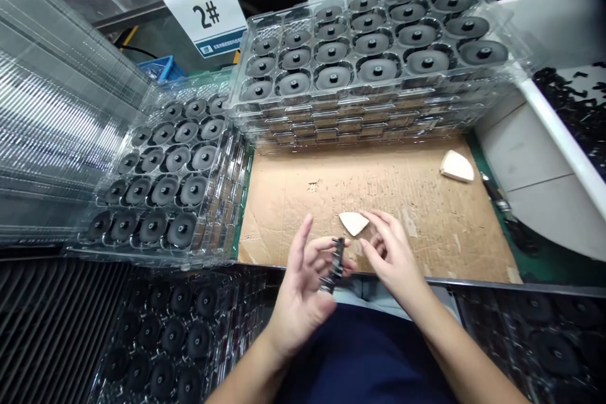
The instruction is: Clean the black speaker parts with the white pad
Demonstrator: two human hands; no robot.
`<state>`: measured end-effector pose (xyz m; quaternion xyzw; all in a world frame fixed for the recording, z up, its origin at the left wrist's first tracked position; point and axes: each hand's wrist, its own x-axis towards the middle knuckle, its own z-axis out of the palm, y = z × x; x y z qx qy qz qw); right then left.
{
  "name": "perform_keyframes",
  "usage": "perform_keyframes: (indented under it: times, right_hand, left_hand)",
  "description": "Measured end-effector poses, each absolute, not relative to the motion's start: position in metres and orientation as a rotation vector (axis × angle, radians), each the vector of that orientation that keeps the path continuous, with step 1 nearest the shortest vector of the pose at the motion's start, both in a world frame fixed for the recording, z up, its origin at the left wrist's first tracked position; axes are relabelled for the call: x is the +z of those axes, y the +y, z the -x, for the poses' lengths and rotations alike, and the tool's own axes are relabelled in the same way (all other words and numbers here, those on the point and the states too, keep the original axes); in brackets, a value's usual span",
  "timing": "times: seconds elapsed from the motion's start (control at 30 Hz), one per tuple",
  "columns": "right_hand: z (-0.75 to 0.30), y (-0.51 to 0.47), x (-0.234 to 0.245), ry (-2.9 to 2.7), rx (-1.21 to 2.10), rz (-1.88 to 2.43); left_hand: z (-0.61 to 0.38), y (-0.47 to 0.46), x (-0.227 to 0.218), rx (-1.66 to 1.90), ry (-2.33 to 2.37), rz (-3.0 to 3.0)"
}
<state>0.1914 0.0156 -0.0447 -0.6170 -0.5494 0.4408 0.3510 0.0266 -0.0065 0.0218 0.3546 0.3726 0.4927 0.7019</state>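
My left hand [303, 284] holds a small round black part [335, 264] edge-on between thumb and fingers, over the near edge of a cardboard sheet [379, 189]. My right hand [391, 252] is close beside it, fingers curled toward the part, fingertips near a small white wedge [353, 221] lying on the cardboard. What the right hand's fingers hold, if anything, I cannot make out.
Clear plastic trays of black round parts stand stacked at the back [374, 50], at the left [165, 170] and low in front [180, 328]. Another white wedge [457, 166] lies at right. A white bin [544, 120] with black bits stands far right. Signs read 2# and 3#.
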Motion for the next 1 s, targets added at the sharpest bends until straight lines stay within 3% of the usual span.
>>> perform_keyframes:
  times: [0.13,0.3,0.6,0.8,1.0]
  right_hand:
    - [-0.200,0.008,-0.028,-1.378,1.171,1.517]
    - [-0.215,0.003,-0.013,-1.291,1.219,1.413]
    - [-0.209,0.001,0.013,-1.134,1.559,1.188]
    - [-0.197,0.014,-0.007,-0.913,1.839,1.131]
    - [-0.184,0.044,-0.013,-1.125,1.783,1.090]
  left_hand:
    - [-0.023,-0.005,0.017,1.085,1.009,-1.392]
    - [-0.023,-0.001,0.018,1.046,1.022,-1.667]
    - [-0.021,0.000,0.008,1.035,1.044,-1.655]
    - [-0.012,0.006,0.002,0.898,1.162,-1.575]
    - [0.018,0.020,0.011,0.802,1.241,-1.526]
